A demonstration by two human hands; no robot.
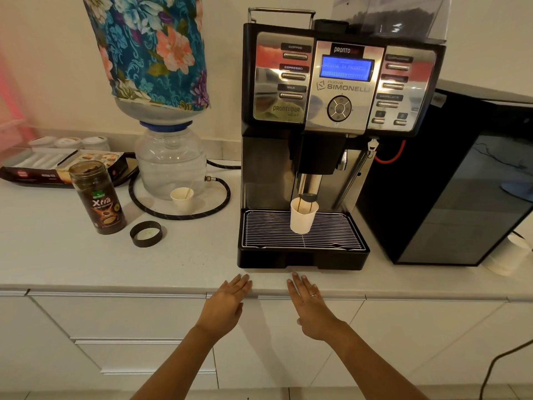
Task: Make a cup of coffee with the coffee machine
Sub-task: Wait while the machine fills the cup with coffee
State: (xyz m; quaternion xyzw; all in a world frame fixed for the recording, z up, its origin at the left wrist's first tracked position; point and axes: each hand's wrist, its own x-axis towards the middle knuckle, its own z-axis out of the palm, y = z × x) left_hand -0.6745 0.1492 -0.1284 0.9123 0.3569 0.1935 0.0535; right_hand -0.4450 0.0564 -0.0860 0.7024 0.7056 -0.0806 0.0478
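Nearest to the camera, two bare forearms reach forward over the white drawer fronts. The left hand (227, 301) and the right hand (310, 303) are both flat, with straight fingers, and they hold nothing; their fingertips lie at the front edge of the white counter (86, 261), just before the machine. The two hands are a little apart, and the right one wears a ring (313, 295). Directly behind them stands the coffee machine (340, 134), with its black drip tray (302, 255) at the front. A white paper cup (302, 216) stands upright on the metal grid of this tray, under the spout (308, 187), and two thin dark streams run from the spout into the cup. Higher on the machine, the blue display (346, 68) shows the words "BREWING IN PROGRESS" and a bar. To the left on the counter stands an open coffee jar (98, 197), and its black lid (146, 233) lies just beside it. Behind them a second paper cup (182, 199) with a stirring stick stands before a water dispenser (170, 160), which carries a bottle in a flowered cover (150, 47). A black box (450, 180) stands at the right of the machine.
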